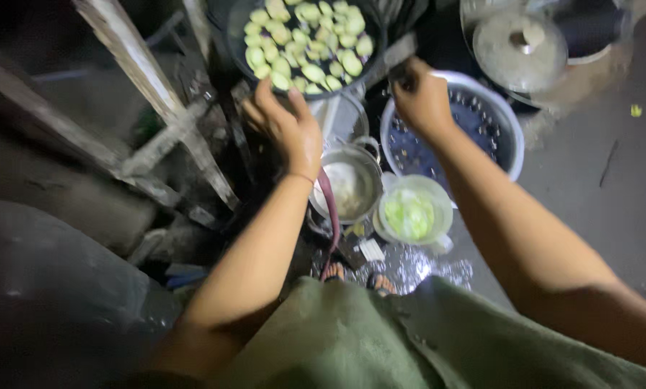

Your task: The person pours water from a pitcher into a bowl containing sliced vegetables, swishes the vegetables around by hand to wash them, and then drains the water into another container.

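Left hand (290,126) at near rim of dark pan (240,39), fingers spread apart, touching the edge. Pan full of pale green slices (305,43). Right hand (422,97) fingers clamped on pan handle (391,61). Below: steel pot (370,162), clear tub of greens (413,212), blue colander (507,133).

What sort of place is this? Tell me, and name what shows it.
Probably a simple floor-level cooking spot, possibly outdoors: a dark pan of green slices, a metal pot, a white colander and a lidded pot on bare ground.
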